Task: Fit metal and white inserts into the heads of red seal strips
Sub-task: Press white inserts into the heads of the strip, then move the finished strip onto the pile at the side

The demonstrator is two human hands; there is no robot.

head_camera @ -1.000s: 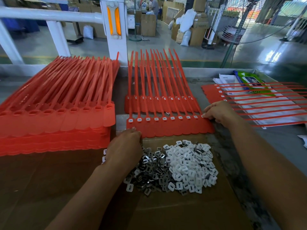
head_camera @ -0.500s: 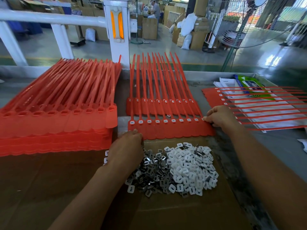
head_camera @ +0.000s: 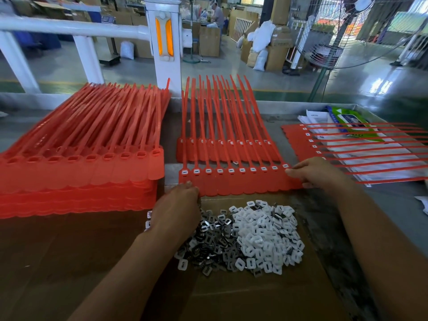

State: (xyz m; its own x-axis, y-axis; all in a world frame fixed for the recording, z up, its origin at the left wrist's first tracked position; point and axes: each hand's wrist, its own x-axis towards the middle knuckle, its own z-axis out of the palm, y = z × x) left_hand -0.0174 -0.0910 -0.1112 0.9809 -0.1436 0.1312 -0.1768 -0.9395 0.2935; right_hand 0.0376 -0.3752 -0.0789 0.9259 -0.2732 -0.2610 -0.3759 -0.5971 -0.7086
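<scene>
A joined row of red seal strips (head_camera: pixel 240 183) lies straight ahead, and each of its heads shows a white insert. My left hand (head_camera: pixel 178 210) has its fingers closed at the row's near-left corner. My right hand (head_camera: pixel 317 173) pinches the row's right end. Just in front of the row, dark metal inserts (head_camera: pixel 212 242) and white inserts (head_camera: pixel 266 235) lie mixed in one pile on brown cardboard (head_camera: pixel 243 295). My left wrist covers the pile's left edge.
A thick stack of red strips with open heads (head_camera: pixel 76 174) fills the left side. Another filled row (head_camera: pixel 222 151) lies behind the front one. A third row (head_camera: pixel 347 147) lies sideways at the right over papers and a green packet (head_camera: pixel 347 121). A white rail post (head_camera: pixel 164 42) stands behind.
Both hands stay at the two ends of the front row. The view has shifted slightly, so everything sits a little lower in the picture.
</scene>
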